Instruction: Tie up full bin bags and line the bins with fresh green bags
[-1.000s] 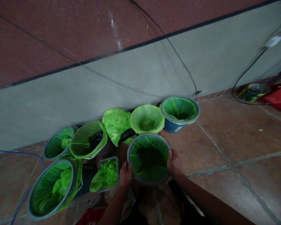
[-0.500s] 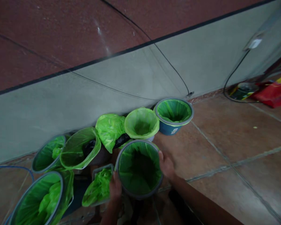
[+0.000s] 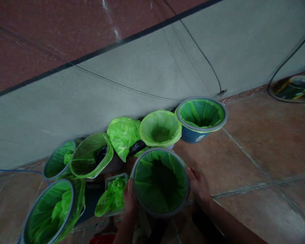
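A round bin (image 3: pixel 139 196) with a grey rim and a green plastic liner is held in front of me, its dark inside facing up. My left hand (image 3: pixel 130 198) grips the left side of its rim, fingers partly hidden behind the wall. On the opposite side my right hand (image 3: pixel 197 186) holds the rim, thumb on top. Just left of my left hand stands a small rectangular bin (image 3: pixel 114 196) filled with crumpled green bag. Behind the held bin is a pale bin lined in light green (image 3: pixel 160 128); to its right stands a blue lined bin (image 3: pixel 200 132).
Along the wall (image 3: pixel 91 98) sit a bunched green bag (image 3: pixel 123 135) and a lined bin (image 3: pixel 91 157) with black plastic inside. More lined bins (image 3: pixel 59 161) (image 3: pixel 49 213) stand left. A cable (image 3: pixel 202 51) hangs down the wall. A can (image 3: pixel 295 86) lies far right on the tiled floor (image 3: pixel 256 142).
The view has shifted, so the bins appear farther right and the far-right items partly leave the frame. Both hands keep hold of the same bin.
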Motion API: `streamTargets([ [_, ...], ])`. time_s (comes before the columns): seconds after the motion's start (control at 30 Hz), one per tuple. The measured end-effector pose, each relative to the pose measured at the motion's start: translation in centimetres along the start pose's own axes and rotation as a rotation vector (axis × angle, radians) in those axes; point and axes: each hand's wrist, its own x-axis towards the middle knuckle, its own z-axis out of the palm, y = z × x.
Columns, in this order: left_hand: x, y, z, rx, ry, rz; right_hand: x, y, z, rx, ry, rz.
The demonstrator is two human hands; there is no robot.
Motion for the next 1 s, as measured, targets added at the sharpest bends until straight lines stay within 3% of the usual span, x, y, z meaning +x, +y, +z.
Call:
streamTargets([
  [0.07,0.2,0.4,0.3,-0.188,-0.056,-0.124,-0.3,0.1,-1.6,0.196,-0.096,0.164],
  [0.13,0.3,0.9,0.6,-0.416,-0.118,-0.284,0.0,-0.2,-2.7,0.311,-0.104,0.289],
  [0.23,0.0,1.2,0.5,-0.560,-0.161,-0.410,1.1,-1.0,-3.0,0.389,-0.122,0.329],
  [0.4,-1.6,-0.5,-1.4,-0.550,-0.289,-0.376,3.1,-1.3,-2.7,0.462,-0.292,0.275],
  [0.53,-2.1,-1.9,-2.4,-0.460,-0.358,-0.342,3.7,-0.1,-2.9,0.470,-0.277,0.305],
  [0.73,-2.3,-1.6,-2.2,-0.397,-0.293,-0.353,2.2,0.3,-4.1,0.529,-0.371,0.336],
  [0.9,-4.6,-1.4,-2.7,-0.454,-0.495,-0.314,-0.5,1.0,-6.2,0.451,-0.558,0.339],
  [1.0,-5.7,-2.1,-3.0,-0.301,-0.638,-0.335,-1.4,1.8,-6.4,0.370,-0.675,0.346],
])
